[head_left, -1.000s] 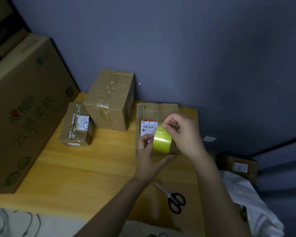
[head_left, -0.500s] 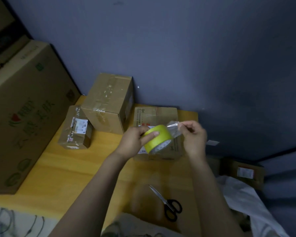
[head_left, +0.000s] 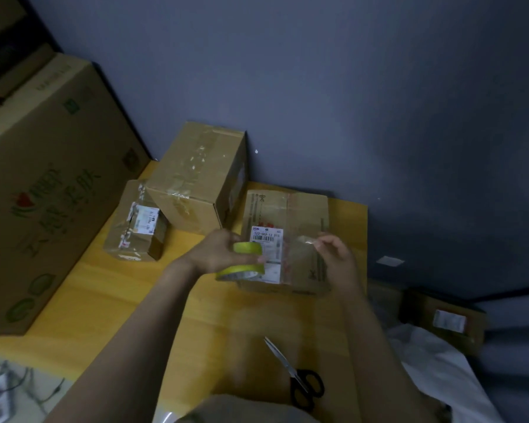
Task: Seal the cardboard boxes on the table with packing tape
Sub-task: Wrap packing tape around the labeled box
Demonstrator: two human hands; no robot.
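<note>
Yellow-green is the colour of the packing tape roll (head_left: 247, 260), and the left hand (head_left: 216, 254) has its fingers curled round it. The right hand (head_left: 338, 259) pinches the loose end of the clear tape strip (head_left: 303, 242). The hands are apart, with the strip pulled out between them over the flat cardboard box (head_left: 306, 209) by the wall. I cannot tell if the strip touches the box yet.

Lots could go wrong here. The strip is thin and floppy, so it may twist and stick to itself, or stick to the fingers. If it comes down crooked, it will probably miss the gap between the flaps and the box won't be shut properly. It might also cover the white label (head_left: 266, 236) (clear tape, so maybe not so bad). The box looks light, so a hard pull could slide it across the tabletop (head_left: 104, 285).

The scissors (head_left: 300, 380) lie well apart from both hands, near the front edge. One hand must let go to fetch them, and then the loose end could snap back onto the roll.
</note>
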